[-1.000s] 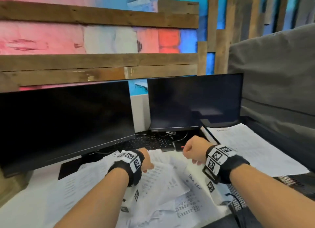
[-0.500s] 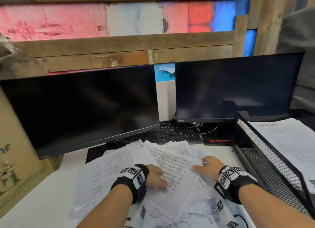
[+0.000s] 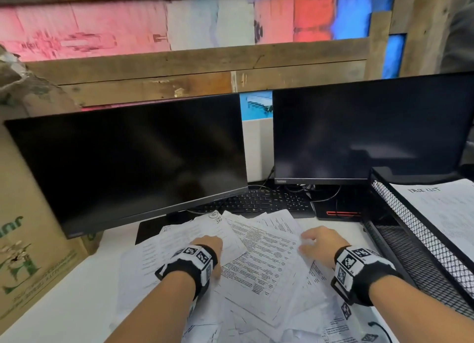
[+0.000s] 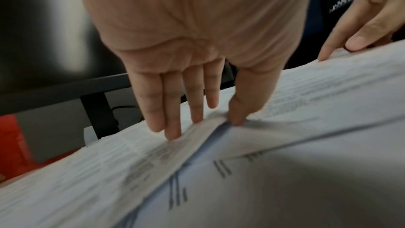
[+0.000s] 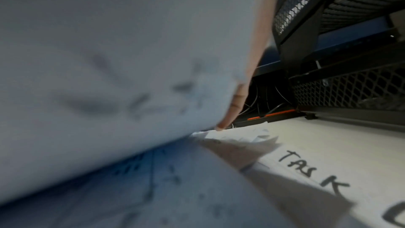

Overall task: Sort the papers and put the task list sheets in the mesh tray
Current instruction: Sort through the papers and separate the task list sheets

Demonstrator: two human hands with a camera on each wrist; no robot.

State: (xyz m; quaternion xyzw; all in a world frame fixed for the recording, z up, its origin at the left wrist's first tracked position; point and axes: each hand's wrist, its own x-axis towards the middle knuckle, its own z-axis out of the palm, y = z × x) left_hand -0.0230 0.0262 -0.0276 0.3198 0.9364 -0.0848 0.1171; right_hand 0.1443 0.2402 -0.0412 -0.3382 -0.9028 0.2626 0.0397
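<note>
A loose pile of printed papers (image 3: pixel 264 260) covers the white desk in front of me. My left hand (image 3: pixel 209 241) presses on it with straight fingers (image 4: pixel 173 127), the thumb against a raised fold. My right hand (image 3: pixel 316 241) rests on the right edge of a text sheet, and the left wrist view shows its fingers (image 4: pixel 342 41) lying fairly straight there. A curved sheet (image 5: pixel 109 58) hides most of the right palm. Beneath it lies a sheet with handwritten "TASK" (image 5: pixel 317 171). The black mesh tray (image 3: pixel 400 214) stands at the right with a task list sheet (image 3: pixel 441 209) in its top tier.
Two dark monitors (image 3: pixel 133 168) (image 3: pixel 359 132) stand behind the pile, with a black keyboard (image 3: pixel 256 201) beneath them. A cardboard box (image 3: pixel 28 240) fills the left side. A monitor base with a red stripe (image 3: pixel 338 211) sits beside the tray. Bare desk (image 3: pixel 64 304) shows front left.
A second ago both hands were curled above the pile; now they lie spread on the papers. The view has swung left and down, and the left hand has slid slightly left.
</note>
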